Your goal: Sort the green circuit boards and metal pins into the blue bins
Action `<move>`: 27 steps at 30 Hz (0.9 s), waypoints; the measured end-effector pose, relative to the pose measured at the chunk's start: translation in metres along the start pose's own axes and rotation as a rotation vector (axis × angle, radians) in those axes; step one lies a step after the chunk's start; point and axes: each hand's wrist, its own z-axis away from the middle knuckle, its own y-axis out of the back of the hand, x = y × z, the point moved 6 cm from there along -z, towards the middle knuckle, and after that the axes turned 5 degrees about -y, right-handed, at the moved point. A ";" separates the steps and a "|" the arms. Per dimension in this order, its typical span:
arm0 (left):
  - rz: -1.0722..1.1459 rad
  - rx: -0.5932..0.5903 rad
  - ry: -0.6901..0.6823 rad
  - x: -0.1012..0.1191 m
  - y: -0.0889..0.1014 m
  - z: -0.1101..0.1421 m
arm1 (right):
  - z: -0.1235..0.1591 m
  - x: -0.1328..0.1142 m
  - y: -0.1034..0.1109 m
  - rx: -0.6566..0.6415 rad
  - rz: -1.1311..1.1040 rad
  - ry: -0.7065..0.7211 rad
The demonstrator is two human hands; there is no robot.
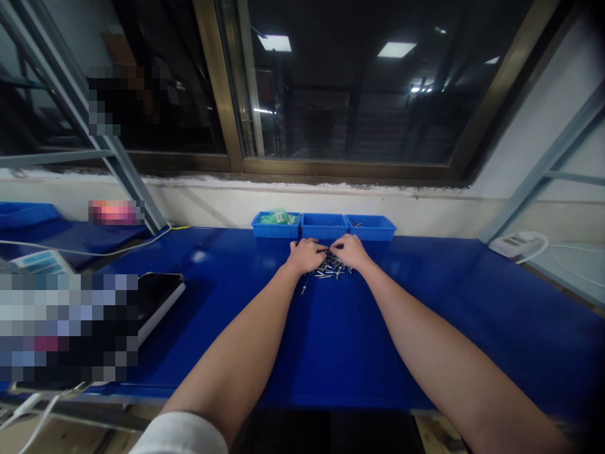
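On the blue table lies a loose pile of small shiny metal pieces (334,268) that look like blind rivets, with a single rivet (304,287) apart at the pile's near left. My left hand (306,256) rests at the left side of the pile, its fingers stretched over the far edge. Across from it, my right hand (350,251) is at the pile's right side, thumb and fingers pinched together. Whatever lies between those fingertips is too small to make out. Just behind both hands stand three blue bins: a left bin (276,232) holding green-and-clear plastic bags, a middle bin (324,231) and a right bin (373,232) with a few metal bits.
The blue tabletop (331,353) runs to a wall under a dark window (359,94). A dark device with a pale edge (161,296) lies at left, partly blurred out. Grey metal posts (137,183) flank the table. A white power strip (515,244) sits at far right.
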 end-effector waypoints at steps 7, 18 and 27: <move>0.062 0.126 0.001 -0.001 0.009 0.002 | 0.000 -0.003 0.003 0.022 -0.008 0.021; 0.101 0.222 0.026 -0.002 0.019 0.004 | 0.003 -0.007 0.008 -0.008 -0.583 -0.009; 0.093 0.214 0.089 -0.005 0.016 0.004 | 0.007 -0.008 0.027 0.141 -0.581 -0.010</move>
